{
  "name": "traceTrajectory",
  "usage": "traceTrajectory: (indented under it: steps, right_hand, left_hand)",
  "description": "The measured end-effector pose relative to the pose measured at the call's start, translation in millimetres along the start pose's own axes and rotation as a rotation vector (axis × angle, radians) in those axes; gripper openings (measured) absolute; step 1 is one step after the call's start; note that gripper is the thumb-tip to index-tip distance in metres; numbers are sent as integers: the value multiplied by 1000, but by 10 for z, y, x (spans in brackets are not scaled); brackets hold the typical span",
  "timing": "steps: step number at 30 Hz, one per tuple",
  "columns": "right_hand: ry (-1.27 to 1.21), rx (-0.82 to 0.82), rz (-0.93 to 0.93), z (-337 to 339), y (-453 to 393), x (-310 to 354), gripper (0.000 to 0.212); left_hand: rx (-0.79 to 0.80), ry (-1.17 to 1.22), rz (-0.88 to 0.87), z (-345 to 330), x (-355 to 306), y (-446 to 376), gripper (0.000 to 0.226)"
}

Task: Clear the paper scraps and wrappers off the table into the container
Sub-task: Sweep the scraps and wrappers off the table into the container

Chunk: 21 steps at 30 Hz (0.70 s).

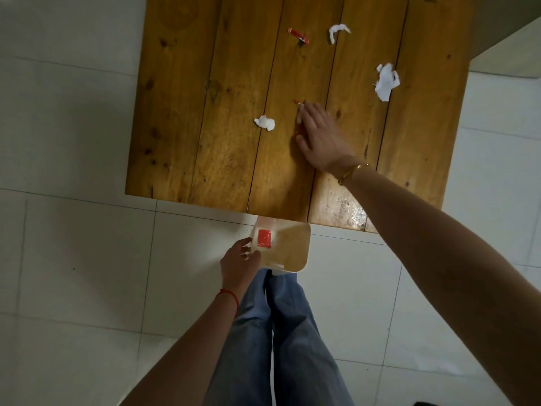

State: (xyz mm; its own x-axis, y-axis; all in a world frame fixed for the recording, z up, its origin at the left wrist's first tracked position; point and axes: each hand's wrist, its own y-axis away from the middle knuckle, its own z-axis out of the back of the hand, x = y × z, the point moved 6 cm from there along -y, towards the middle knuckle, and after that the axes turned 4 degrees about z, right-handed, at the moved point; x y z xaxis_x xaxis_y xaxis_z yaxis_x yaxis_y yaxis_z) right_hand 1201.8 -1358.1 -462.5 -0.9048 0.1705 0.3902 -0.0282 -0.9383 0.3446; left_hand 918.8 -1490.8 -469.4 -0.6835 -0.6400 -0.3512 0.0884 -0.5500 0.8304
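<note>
A wooden plank table (205,112) carries scraps. My right hand (319,133) lies flat, fingers together, on a red wrapper (298,130) that peeks out at its left edge; whether it grips it is unclear. A small white paper wad (265,123) lies just left of that hand. Another red wrapper (298,35) and a curled white scrap (338,32) sit farther back. A larger crumpled white paper (386,82) is at the right. My left hand (240,265) holds the left rim of a pale container (295,250) below the table's near edge; a red square wrapper (264,238) lies inside.
The floor is light tile (73,244) all around. My legs in blue jeans (278,332) stand directly under the container. A pale wall or furniture edge (509,30) rises at the far right beyond the table.
</note>
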Motion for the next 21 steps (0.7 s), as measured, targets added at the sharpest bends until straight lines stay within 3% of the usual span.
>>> traceTrajectory:
  steps: [3,13,15,21]
  right_hand:
    - [33,72,174,-243,310,256,62]
    - [50,325,501,-1005,1604,735,58]
    - [29,305,528,-1009,1635,784,55]
    - [-47,1,260,-351,715,729,55]
  left_hand:
    - [-6,7,16,14,-13,-2,38]
    - [-22,75,65,73,10,11,41]
    - [-17,68,62,76,12,8,41]
    - [6,57,70,84,31,-6,41]
